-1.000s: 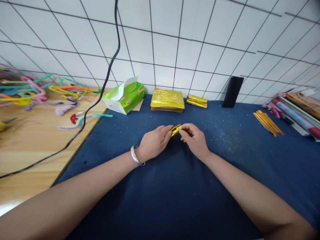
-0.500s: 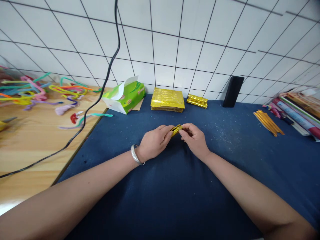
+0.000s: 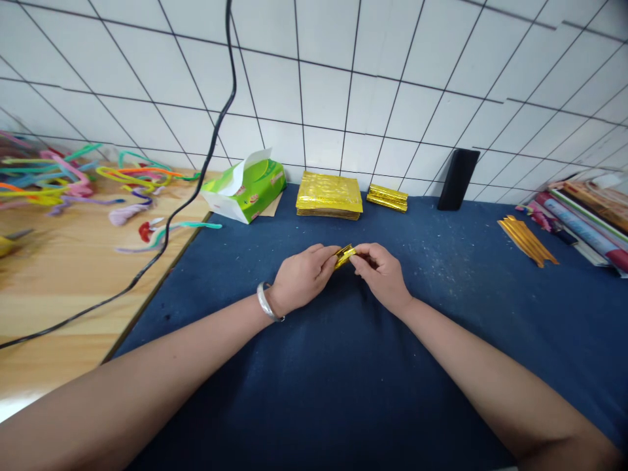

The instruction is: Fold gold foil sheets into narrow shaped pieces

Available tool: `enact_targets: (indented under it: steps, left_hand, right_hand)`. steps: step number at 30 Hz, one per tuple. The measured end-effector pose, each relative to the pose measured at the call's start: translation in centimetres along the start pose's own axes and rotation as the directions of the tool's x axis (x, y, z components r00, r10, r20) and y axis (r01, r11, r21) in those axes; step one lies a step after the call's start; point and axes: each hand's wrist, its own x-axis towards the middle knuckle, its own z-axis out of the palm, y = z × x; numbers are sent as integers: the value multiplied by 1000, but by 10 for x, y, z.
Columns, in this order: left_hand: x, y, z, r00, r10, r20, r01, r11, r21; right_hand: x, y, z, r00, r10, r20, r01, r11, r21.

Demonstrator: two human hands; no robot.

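Between my two hands is a small folded piece of gold foil paper (image 3: 345, 256), held just above or on the dark blue cloth (image 3: 314, 379); I cannot tell whether it touches. My left hand (image 3: 305, 276), with a silver bangle at the wrist, is closed on its left end, fingers laid over it. The thumb and fingers of my right hand (image 3: 381, 271) pinch its right end. Beyond my hands lies a stack of gold foil paper (image 3: 328, 194), with folded gold strips (image 3: 387, 197) to its right.
A green tissue pack (image 3: 258, 190) stands at the back left, near a black cable (image 3: 214, 140). Coloured pipe cleaners (image 3: 73, 176) cover part of the wooden table (image 3: 73, 281). To the right are a black phone-like slab (image 3: 458, 180), orange-gold strips (image 3: 526, 240) and books (image 3: 583, 222).
Both hands stay in nearly the same place. The gold foil paper has shifted slightly between the fingers, and its right end now looks turned or bent differently.
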Motion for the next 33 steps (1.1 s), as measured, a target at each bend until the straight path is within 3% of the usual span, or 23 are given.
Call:
enact_targets:
  steps: [21,33]
  left_hand:
    - [-2,3,-3,998,57,-19,-54,993,109]
    - [-3,1,-1,996,71,-58,-61,986,154]
  right_hand:
    - [0,3,1,999,46,19,-46,999,-16]
    - [0,1,0,1000,8,11,-8,999,-51]
